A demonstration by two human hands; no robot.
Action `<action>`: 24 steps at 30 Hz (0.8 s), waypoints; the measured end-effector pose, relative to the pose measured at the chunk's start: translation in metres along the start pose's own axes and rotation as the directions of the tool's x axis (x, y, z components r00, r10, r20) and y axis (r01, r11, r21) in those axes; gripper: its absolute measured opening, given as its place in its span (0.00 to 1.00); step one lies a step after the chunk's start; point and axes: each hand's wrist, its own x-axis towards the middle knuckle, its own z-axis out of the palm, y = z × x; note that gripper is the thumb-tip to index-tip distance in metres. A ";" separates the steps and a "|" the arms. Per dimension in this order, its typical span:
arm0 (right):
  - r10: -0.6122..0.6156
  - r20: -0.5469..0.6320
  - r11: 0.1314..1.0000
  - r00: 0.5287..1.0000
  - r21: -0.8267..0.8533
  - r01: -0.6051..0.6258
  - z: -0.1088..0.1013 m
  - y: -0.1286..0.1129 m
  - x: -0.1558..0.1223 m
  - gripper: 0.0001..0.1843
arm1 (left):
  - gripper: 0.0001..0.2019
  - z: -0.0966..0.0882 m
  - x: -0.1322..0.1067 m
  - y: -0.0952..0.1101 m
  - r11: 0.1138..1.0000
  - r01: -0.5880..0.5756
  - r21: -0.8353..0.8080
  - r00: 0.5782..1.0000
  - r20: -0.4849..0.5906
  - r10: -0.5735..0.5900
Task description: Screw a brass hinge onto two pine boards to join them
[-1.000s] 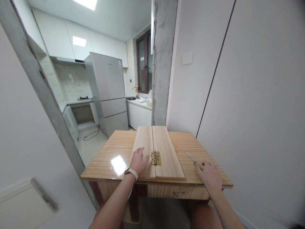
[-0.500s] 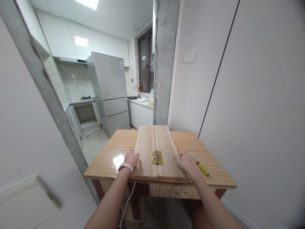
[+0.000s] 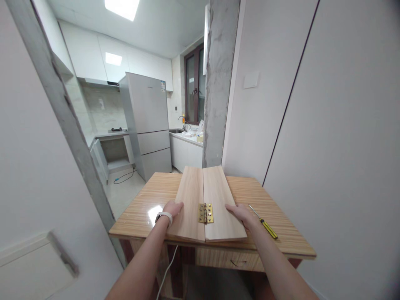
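Two light wooden boards, a left board [image 3: 188, 200] and a right board [image 3: 218, 200], lie side by side on a striped wooden table [image 3: 146, 208], joined by a brass hinge [image 3: 205, 213]. My left hand [image 3: 173, 208] grips the outer edge of the left board, a white band on its wrist. On the other side, my right hand [image 3: 242, 213] holds the outer edge of the right board. The near ends of the boards look raised a little off the table. A yellow-handled screwdriver [image 3: 264, 222] lies just right of my right hand.
The table has a drawer with a handle [image 3: 233, 263] at its front. A concrete pillar [image 3: 218, 83] and white wall stand behind it. To the left a kitchen opens with a grey fridge [image 3: 148, 121] and a counter [image 3: 187, 139]. A white cable [image 3: 165, 273] hangs below my left arm.
My right hand left the screwdriver's side and came to the right board's edge. My left hand slid from the board's top to its left edge. The boards' near ends have lifted slightly.
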 end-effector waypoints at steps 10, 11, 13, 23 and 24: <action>0.015 0.096 0.992 0.995 0.127 -0.028 0.010 -0.002 -0.013 0.29 | 0.26 0.004 -0.001 -0.016 0.955 -0.030 -0.295 0.997 0.053 0.047; -0.003 0.089 0.993 0.996 0.119 -0.008 0.009 0.001 -0.011 0.29 | 0.26 0.004 -0.001 -0.017 0.948 -0.036 -0.317 0.997 0.057 0.056; -0.042 0.077 0.994 0.996 0.100 0.035 0.006 0.007 -0.008 0.27 | 0.24 0.005 -0.002 -0.020 0.932 -0.054 -0.359 0.994 0.067 0.083; -0.270 -0.028 0.956 0.963 0.110 0.271 -0.010 -0.025 -0.033 0.35 | 0.24 -0.014 -0.030 0.006 0.786 -0.266 -0.558 0.949 -0.011 0.314; -0.290 -0.048 0.948 0.956 0.124 0.294 -0.011 -0.032 -0.038 0.35 | 0.27 -0.019 -0.035 0.012 0.751 -0.282 -0.597 0.939 -0.011 0.343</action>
